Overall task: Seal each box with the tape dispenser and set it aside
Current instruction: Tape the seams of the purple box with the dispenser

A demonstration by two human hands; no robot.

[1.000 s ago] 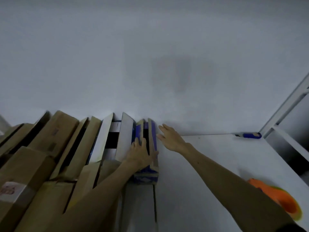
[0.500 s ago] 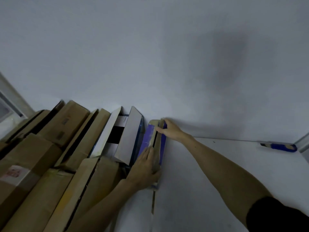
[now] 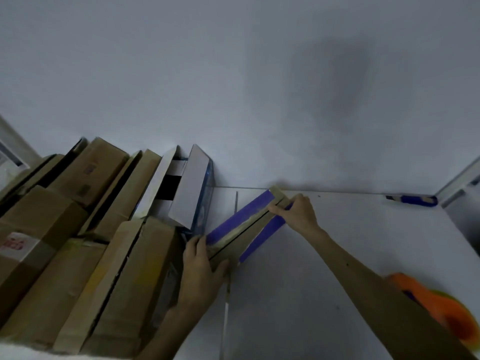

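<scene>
Arms outstretched, mid-frame: left grip [image 3: 200, 263] curled round blue box [image 3: 240, 216] lower end, right grip [image 3: 297, 214] pinching upper end.

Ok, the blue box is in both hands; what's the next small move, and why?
Probably lay the blue box flat on the table: left hand and right hand both grip it, its top seam gapes, and the tape dispenser lies untouched at the right.

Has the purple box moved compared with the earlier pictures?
Yes. The purple box has left the row and swung right, away from the white box it stood against.
</scene>
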